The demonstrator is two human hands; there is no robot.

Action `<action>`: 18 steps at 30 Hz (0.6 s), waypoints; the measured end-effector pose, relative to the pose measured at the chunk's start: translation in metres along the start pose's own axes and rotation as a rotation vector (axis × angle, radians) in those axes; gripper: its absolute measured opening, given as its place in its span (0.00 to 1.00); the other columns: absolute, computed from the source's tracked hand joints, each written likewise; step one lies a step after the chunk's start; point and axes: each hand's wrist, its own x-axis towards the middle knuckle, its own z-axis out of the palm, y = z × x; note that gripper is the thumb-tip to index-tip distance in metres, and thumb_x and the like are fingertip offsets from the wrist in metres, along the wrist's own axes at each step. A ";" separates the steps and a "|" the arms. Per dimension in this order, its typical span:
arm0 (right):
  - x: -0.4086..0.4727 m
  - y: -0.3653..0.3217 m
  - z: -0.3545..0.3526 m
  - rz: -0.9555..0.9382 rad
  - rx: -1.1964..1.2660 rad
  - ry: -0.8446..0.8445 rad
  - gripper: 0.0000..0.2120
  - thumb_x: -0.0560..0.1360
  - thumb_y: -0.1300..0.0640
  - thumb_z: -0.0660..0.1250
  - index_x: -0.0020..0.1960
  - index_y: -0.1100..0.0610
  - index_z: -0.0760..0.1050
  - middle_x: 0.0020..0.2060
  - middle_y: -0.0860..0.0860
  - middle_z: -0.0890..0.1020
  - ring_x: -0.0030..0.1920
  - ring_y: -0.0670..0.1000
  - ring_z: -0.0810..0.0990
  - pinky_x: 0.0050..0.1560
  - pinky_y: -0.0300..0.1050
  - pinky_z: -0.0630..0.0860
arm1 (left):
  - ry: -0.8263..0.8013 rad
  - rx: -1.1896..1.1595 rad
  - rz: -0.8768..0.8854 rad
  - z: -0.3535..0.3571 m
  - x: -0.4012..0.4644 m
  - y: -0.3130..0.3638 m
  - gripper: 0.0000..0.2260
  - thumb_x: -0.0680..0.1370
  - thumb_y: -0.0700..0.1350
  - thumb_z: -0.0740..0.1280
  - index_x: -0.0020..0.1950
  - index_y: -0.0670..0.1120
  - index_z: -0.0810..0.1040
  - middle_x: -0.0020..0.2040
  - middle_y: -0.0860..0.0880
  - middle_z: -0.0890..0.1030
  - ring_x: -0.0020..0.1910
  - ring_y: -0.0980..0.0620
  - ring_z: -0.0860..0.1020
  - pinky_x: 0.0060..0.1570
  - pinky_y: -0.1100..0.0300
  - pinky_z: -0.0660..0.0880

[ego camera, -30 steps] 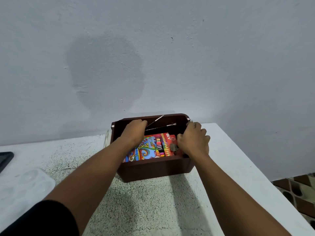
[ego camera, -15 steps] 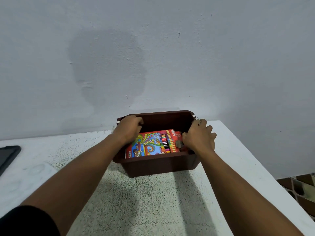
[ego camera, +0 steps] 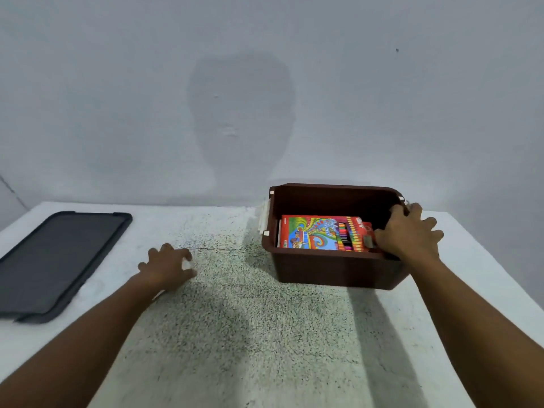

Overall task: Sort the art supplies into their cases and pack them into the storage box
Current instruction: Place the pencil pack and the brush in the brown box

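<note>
Rectangular brown plastic box (ego camera: 332,272), speckled table (ego camera: 235,334)

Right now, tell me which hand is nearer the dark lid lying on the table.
Left. The left hand hovers over the table just right of the dark lid, not touching it. The right hand holds the brown storage box's far side.

one box (ego camera: 332,269), one crayon pack (ego camera: 318,232), one lid (ego camera: 59,260)

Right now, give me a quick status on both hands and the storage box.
Left hand off the box, open over the table. Right hand gripping brown storage box at its right rim. Crayon case lies flat inside. Dark lid waits far left.
</note>
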 end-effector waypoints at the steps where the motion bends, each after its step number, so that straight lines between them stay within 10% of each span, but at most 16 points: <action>1: -0.002 -0.004 0.001 -0.001 0.003 0.002 0.30 0.71 0.44 0.70 0.66 0.55 0.65 0.68 0.59 0.62 0.66 0.66 0.63 0.63 0.61 0.63 | 0.025 -0.035 0.016 0.005 0.000 -0.006 0.16 0.75 0.58 0.68 0.61 0.56 0.74 0.62 0.44 0.71 0.65 0.41 0.67 0.62 0.48 0.68; 12: -0.027 -0.024 -0.003 -0.047 -0.008 -0.028 0.32 0.68 0.41 0.71 0.66 0.52 0.65 0.69 0.58 0.61 0.66 0.65 0.63 0.63 0.58 0.63 | 0.205 -0.020 0.231 0.004 -0.018 -0.002 0.16 0.71 0.47 0.69 0.57 0.45 0.74 0.52 0.43 0.75 0.50 0.44 0.73 0.47 0.52 0.74; 18: -0.034 -0.026 -0.004 -0.056 0.005 -0.029 0.30 0.69 0.40 0.69 0.65 0.52 0.66 0.68 0.58 0.62 0.65 0.64 0.64 0.62 0.58 0.63 | 0.595 -0.075 0.393 -0.026 -0.023 0.017 0.08 0.73 0.34 0.70 0.51 0.36 0.77 0.45 0.37 0.79 0.40 0.47 0.68 0.39 0.55 0.64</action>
